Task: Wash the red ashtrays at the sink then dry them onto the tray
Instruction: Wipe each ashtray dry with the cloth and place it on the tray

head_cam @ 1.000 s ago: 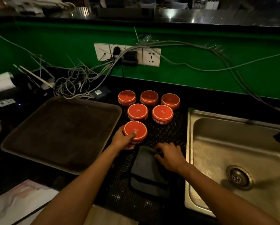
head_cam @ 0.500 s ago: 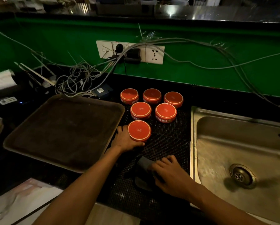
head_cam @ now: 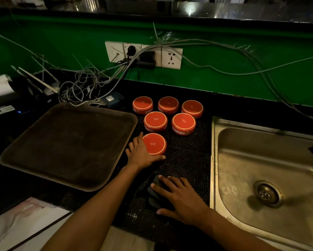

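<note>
While hands (head_cam: pixel 143 153) grip it, ashtray (head_cam: pixel 154 143) sits beside tray's edge (head_cam: pixel 132 127).

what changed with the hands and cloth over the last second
The right hand slid back along the mat and bunched the cloth, which lay flatter before. The left hand shifted from on top of the nearest ashtray to cupping its side. The other five ashtrays, tray and sink are unchanged.

Bare mat (head_cam: pixel 188 160) lies open at frame centre; ashtrays (head_cam: pixel 168 113) crowd above, tray (head_cam: pixel 68 145) left, sink (head_cam: pixel 268 171) right.
</note>
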